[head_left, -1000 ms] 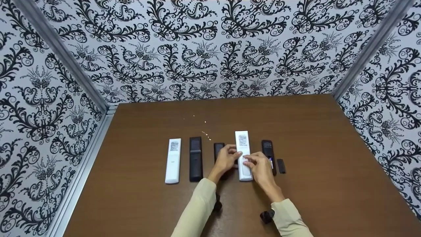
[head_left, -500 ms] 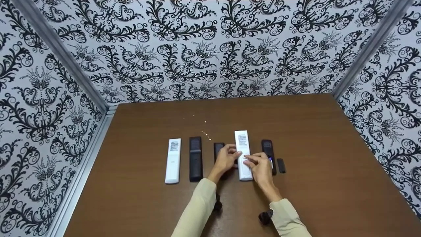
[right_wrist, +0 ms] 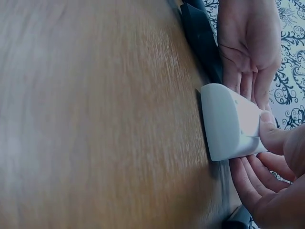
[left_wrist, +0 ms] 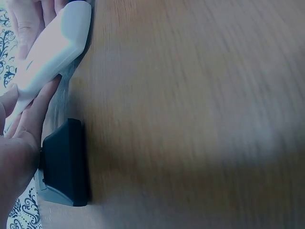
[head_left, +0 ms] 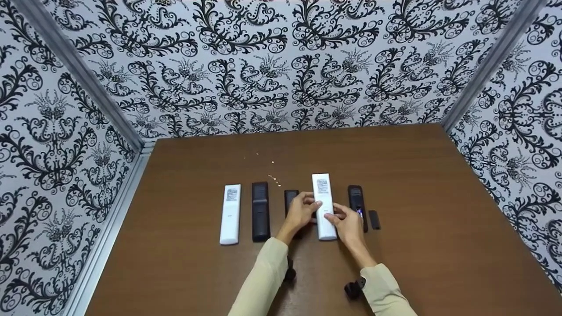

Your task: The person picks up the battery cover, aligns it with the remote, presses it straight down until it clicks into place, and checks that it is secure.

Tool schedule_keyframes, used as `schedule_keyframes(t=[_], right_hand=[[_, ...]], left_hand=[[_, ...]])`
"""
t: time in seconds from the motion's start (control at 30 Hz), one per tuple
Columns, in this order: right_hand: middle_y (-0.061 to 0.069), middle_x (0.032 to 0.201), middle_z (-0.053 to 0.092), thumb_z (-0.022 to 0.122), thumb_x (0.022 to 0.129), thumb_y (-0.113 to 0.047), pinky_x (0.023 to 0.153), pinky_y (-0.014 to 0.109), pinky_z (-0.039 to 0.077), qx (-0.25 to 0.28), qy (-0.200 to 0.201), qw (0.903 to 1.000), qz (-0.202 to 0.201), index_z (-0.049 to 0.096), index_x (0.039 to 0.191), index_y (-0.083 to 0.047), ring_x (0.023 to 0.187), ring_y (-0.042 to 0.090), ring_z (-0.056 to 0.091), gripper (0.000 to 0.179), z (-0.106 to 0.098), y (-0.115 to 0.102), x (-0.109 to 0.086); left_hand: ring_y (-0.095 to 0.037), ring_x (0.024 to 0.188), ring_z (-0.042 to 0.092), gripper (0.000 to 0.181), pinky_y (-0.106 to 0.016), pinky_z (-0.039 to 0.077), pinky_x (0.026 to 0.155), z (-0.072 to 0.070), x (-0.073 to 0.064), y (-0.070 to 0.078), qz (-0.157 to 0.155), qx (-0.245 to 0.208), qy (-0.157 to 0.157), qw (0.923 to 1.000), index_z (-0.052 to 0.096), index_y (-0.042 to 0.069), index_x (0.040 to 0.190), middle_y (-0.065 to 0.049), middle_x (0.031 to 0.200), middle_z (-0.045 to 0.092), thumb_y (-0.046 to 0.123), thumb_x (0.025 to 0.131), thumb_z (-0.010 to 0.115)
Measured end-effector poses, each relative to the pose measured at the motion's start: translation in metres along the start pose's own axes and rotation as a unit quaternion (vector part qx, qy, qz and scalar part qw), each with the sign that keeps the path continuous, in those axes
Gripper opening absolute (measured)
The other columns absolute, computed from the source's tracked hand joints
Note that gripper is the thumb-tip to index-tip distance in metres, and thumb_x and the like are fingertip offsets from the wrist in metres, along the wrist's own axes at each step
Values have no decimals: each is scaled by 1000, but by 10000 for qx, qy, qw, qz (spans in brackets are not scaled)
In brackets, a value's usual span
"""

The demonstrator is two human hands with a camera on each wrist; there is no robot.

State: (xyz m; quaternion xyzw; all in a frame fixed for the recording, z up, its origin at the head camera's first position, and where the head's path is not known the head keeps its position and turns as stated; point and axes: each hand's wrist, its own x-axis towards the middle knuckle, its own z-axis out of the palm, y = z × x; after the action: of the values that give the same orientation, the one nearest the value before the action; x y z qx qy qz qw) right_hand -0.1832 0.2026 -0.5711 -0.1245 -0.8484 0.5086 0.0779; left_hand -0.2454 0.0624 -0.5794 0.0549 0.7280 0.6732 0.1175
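A white remote control [head_left: 323, 197] is back side up, its printed label toward the far end. My left hand [head_left: 300, 214] grips its left edge, thumb on the back. My right hand [head_left: 351, 224] holds its right edge near the lower half; in the right wrist view the thumb presses the back of the white remote control [right_wrist: 224, 121] and the fingers lie along its side. Right of it lies a black remote control [head_left: 356, 197] with an open battery bay, partly behind my right hand. A small black battery cover [head_left: 374, 219] lies beside that one.
On the left lie another white remote control [head_left: 230, 215] and a long black remote control [head_left: 261, 213], both back up. A smaller black remote control [head_left: 290, 195] is partly hidden by my left hand. Light crumbs [head_left: 275, 179] dot the brown table [head_left: 197, 281]; patterned walls [head_left: 272, 79] surround it.
My right index finger has gone from the back of the white remote control to its right edge, while the thumb stays on the back. The left hand keeps its grip.
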Motion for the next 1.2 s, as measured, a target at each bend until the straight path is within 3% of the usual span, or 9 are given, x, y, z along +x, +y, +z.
schedule_keyframes(t=[0.33, 0.53, 0.67, 0.83, 0.93, 1.07, 1.1, 1.2], right_hand=[[24, 110, 74, 76, 88, -12, 74, 32, 58, -102, -17, 9999, 59, 67, 124, 2, 98, 33, 72, 40, 1, 2, 2], [22, 115, 73, 77, 88, -11, 77, 33, 59, -118, 10, 9999, 43, 67, 125, 2, 100, 33, 72, 40, 1, 2, 2], [23, 115, 72, 76, 89, -11, 78, 35, 59, -172, 34, 9998, 20, 67, 125, 3, 99, 33, 72, 40, 1, 2, 2], [22, 114, 72, 74, 90, -12, 80, 40, 58, -326, 93, 9994, -70, 67, 124, 2, 99, 34, 71, 38, 3, 2, 3], [22, 112, 71, 73, 91, -12, 80, 41, 58, -473, 142, 9987, -143, 67, 123, 3, 97, 34, 71, 36, 4, 4, 3], [23, 111, 72, 73, 92, -12, 78, 41, 58, -580, 181, 9981, -105, 68, 122, 5, 95, 34, 71, 35, 6, 5, 4], [24, 111, 72, 73, 92, -12, 78, 41, 58, -594, 191, 9980, -97, 68, 121, 5, 95, 34, 71, 34, 6, 5, 4], [24, 112, 72, 72, 92, -11, 77, 40, 57, -582, 226, 9980, -84, 69, 119, 5, 94, 33, 71, 32, 7, 4, 4]], left_hand=[[-18, 83, 68, 35, -37, 62, 62, 1, 1, -1, -90, -103, 37, 9999, 57, -7, 125, -22, 105, 71, 7, 94, 68], [-20, 84, 70, 35, -37, 62, 62, 2, 0, -1, -116, -92, 84, 9999, 58, -6, 124, -22, 106, 71, 6, 94, 68], [-21, 85, 72, 36, -36, 62, 63, 2, -2, 3, -92, 184, 123, 9997, 59, -5, 124, -21, 106, 72, 9, 94, 70], [-19, 78, 72, 36, -33, 61, 56, 5, -3, 9, 15, 864, 282, 9959, 62, -4, 124, -18, 100, 74, 13, 93, 71], [-16, 73, 70, 32, -29, 59, 55, 11, -4, 12, 205, 1508, 458, 9873, 66, -3, 120, -15, 93, 75, 13, 93, 71], [-21, 82, 67, 27, -30, 55, 71, 19, -5, 15, 611, 2531, 793, 9623, 72, -4, 111, -14, 90, 74, 12, 90, 74], [-23, 86, 66, 27, -32, 54, 75, 21, -5, 15, 654, 2714, 865, 9563, 73, -3, 110, -15, 91, 73, 13, 89, 75], [-28, 93, 63, 27, -40, 53, 81, 24, -7, 17, 550, 2980, 967, 9481, 75, 0, 110, -17, 95, 69, 14, 87, 76]])
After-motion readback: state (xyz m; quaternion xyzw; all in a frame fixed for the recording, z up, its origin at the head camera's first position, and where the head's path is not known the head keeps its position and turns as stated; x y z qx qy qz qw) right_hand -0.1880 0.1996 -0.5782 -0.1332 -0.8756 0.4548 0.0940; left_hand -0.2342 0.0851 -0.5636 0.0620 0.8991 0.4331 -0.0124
